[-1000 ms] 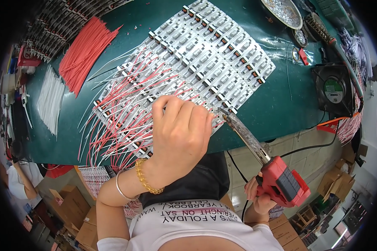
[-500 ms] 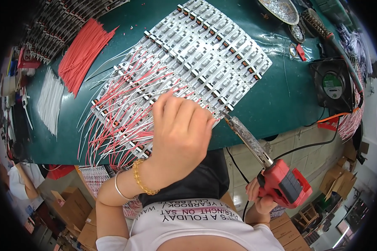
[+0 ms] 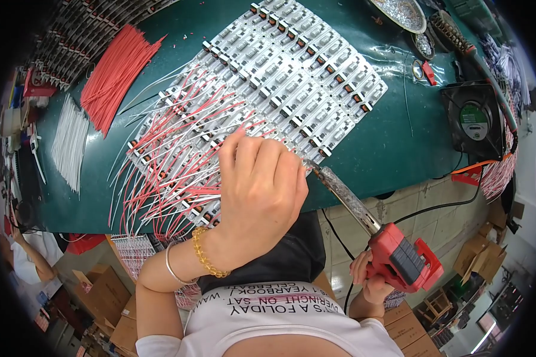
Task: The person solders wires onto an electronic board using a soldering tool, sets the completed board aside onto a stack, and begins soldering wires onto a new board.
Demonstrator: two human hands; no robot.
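Observation:
My left hand (image 3: 261, 190) is closed over the lower edge of a sheet of small white circuit boards (image 3: 286, 83). Its fingertips are turned down, so whatever they pinch is hidden. Many red and white wires (image 3: 173, 149) stick out from the boards left of and under this hand. In my right hand (image 3: 369, 279) is a red-handled soldering gun (image 3: 399, 256), its fingers wrapped round the grip. The metal barrel points up and left, and its dark tip is at the sheet's edge, close beside my left fingers.
Bundles of red wires (image 3: 119, 77) and white wires (image 3: 70, 143) lie on the green table (image 3: 393, 149) at left. More boards (image 3: 77, 35) are stacked at far left. A metal dish (image 3: 402, 15), a coiled iron holder (image 3: 449, 30) and a black fan (image 3: 473, 119) stand right.
The soldering gun's tip has shifted slightly left, closer to my left fingers. My left hand has barely moved. At the far left edge, another person's arm has come further into view.

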